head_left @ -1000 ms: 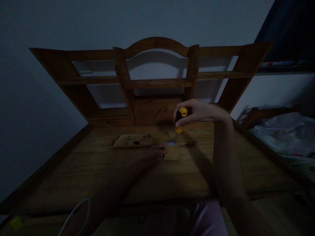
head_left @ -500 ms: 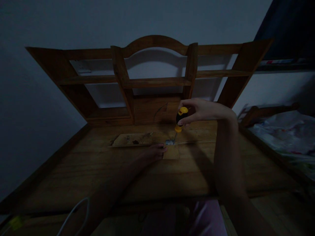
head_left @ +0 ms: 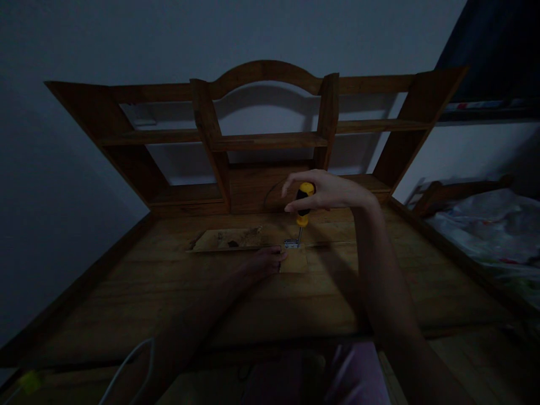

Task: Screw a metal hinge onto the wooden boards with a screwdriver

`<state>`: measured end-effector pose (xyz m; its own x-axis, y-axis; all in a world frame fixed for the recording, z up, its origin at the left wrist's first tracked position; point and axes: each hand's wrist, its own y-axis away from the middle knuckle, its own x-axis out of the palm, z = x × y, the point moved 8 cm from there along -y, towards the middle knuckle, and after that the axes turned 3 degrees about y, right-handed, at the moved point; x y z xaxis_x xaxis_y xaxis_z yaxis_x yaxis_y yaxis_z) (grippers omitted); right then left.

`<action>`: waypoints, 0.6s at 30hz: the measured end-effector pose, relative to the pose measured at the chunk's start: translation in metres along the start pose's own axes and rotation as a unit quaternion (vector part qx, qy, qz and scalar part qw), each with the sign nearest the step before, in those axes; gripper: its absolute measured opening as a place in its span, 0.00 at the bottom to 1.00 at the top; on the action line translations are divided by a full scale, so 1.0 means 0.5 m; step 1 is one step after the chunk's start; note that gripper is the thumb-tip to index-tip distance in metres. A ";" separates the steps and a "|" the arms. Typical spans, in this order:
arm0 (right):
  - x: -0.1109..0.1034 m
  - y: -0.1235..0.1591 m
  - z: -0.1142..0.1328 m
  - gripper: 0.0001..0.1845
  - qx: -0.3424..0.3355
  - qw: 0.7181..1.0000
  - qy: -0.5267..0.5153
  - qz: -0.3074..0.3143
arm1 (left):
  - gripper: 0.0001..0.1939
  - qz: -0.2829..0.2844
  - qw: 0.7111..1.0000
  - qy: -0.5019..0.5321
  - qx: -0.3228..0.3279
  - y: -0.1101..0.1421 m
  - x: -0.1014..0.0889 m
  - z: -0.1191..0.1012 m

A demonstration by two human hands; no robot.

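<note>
A yellow-and-black screwdriver [head_left: 302, 216] stands nearly upright, slightly tilted, its shaft reaching down to the right end of a small metal hinge [head_left: 291, 243]. Around the screwdriver's handle is my right hand [head_left: 329, 190], with thumb and forefinger stretched to the left and the other fingers partly hidden behind the handle. The hinge lies at the far edge of a small pale wooden piece [head_left: 294, 262] on the desk. My left hand [head_left: 266, 261] rests low on the desktop, its fingertips gripping the left edge of that wooden piece beside the hinge.
Behind the wooden desktop [head_left: 169, 281] rises a shelf unit [head_left: 270, 142] against the wall. A longer damaged strip of wood [head_left: 228, 238] lies left of the hinge. A white cable [head_left: 130, 357] loops at lower left. Plastic-wrapped things [head_left: 489, 225] lie on the right.
My right hand has shifted left and its thumb and forefinger have spread from their earlier grip. The screwdriver's handle has tipped more upright. My left hand stays in place.
</note>
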<state>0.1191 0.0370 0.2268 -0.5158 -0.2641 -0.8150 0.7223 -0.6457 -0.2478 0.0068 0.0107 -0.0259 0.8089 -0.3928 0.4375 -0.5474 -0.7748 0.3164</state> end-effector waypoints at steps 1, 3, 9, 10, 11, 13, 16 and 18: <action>0.005 0.000 -0.004 0.18 0.012 1.000 -0.012 0.018 | 0.11 0.005 1.000 0.002 0.002 -0.001 0.000 0.000; 0.015 0.004 -0.015 0.19 0.048 0.996 -0.046 0.056 | 0.12 0.014 1.000 0.009 0.005 -0.004 0.000 0.001; 0.033 0.037 -0.018 0.22 0.075 0.976 -0.149 0.138 | 0.11 -0.004 1.000 0.007 -0.002 -0.006 -0.006 0.003; 0.034 0.040 -0.020 0.23 0.076 0.973 -0.163 0.144 | 0.10 -0.007 1.000 0.007 -0.001 -0.006 -0.007 0.003; 0.035 0.042 -0.022 0.23 0.078 0.970 -0.176 0.150 | 0.10 -0.009 1.000 0.007 0.000 -0.007 -0.008 0.002; 0.037 0.041 -0.028 0.23 0.082 0.966 -0.188 0.155 | 0.09 -0.012 1.000 0.008 -0.001 -0.008 -0.011 0.003; 0.035 0.035 -0.037 0.22 0.088 0.974 -0.150 0.144 | 0.10 -0.007 1.000 0.016 -0.006 -0.009 -0.013 0.005; 0.026 0.029 -0.036 0.22 0.083 0.983 -0.110 0.119 | 0.10 -0.006 1.000 0.019 -0.007 -0.010 -0.015 0.007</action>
<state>0.1312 0.0369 0.2032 -0.4417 -0.5591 -0.7017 0.7588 -0.6501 0.0404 0.0042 0.0159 -0.0337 0.8065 -0.3640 0.4658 -0.5411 -0.7720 0.3335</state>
